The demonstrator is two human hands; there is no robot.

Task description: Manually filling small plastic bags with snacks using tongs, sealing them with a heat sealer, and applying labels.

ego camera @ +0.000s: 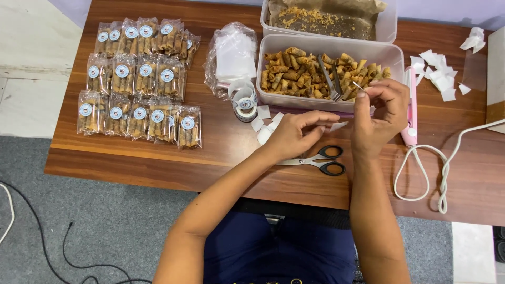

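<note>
Nearest me, black-handled steel scissors (321,159) lie on the brown wooden tabletop (158,163) under my wrists. Left hand (297,134) pinches a small clear plastic bag (336,125); right hand (381,113) grips its other edge. Beyond them sits the clear tub of fried rolls (315,73) with metal tongs (331,84); filling looks next.

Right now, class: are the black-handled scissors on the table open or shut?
Shut: the scissors lie flat with both handle loops side by side and the blades together.

L hand (297,131) palm down, fingers curled; R hand (381,108) raised, fingertips pinched; both forearms fwd
</note>
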